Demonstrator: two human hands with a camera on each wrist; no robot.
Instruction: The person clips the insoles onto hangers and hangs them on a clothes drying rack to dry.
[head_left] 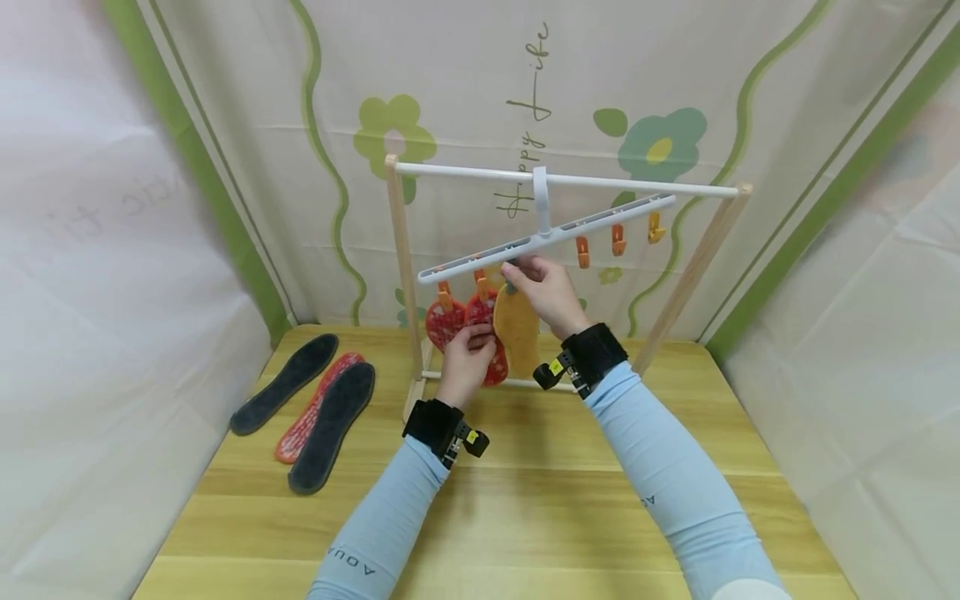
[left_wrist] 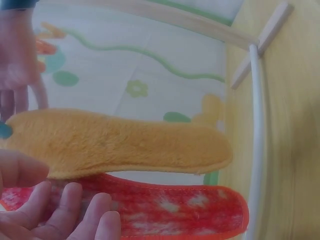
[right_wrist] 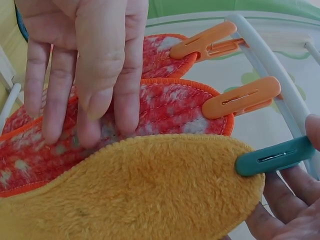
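- Broadly, one wooden table [head_left: 525, 500] carries everything; fabric walls close it in at the back and on both sides, and the near half of its top lies bare between the two sleeves.
- One drying rack [head_left: 405, 275] stands toward the back: two wooden uprights, one white top bar, one white low rail near the tabletop.
- One white clip hanger [head_left: 540, 237] hooks over the top bar and tilts, its left end lower than its right.
- Three loose insoles [head_left: 330, 421] lie at the table's left edge, well apart from the rack: two dark, with one red between them.
- Three insoles hang from the hanger's low end: two red insoles [right_wrist: 165, 107] and one yellow insole [right_wrist: 135, 195], overlapping, the yellow in front.
- Clips I can count: two orange clips [right_wrist: 240, 97] holding the red pair, one teal clip [right_wrist: 275, 156] on the tip of the yellow insole, and three more orange clips [head_left: 617, 239] hanging free on the raised right end.
- The left hand [head_left: 468, 346] reaches from below, fingers nearly straight and slightly spread, lying against the red insoles just behind the yellow one's edge; I cannot tell that it grips anything.
- The right hand [head_left: 543, 287] is up at the hanger beside the teal clip, fingers bent behind it; whether they pinch the clip I cannot tell.
- Under the hanging insoles only a small gap remains above the low rail.
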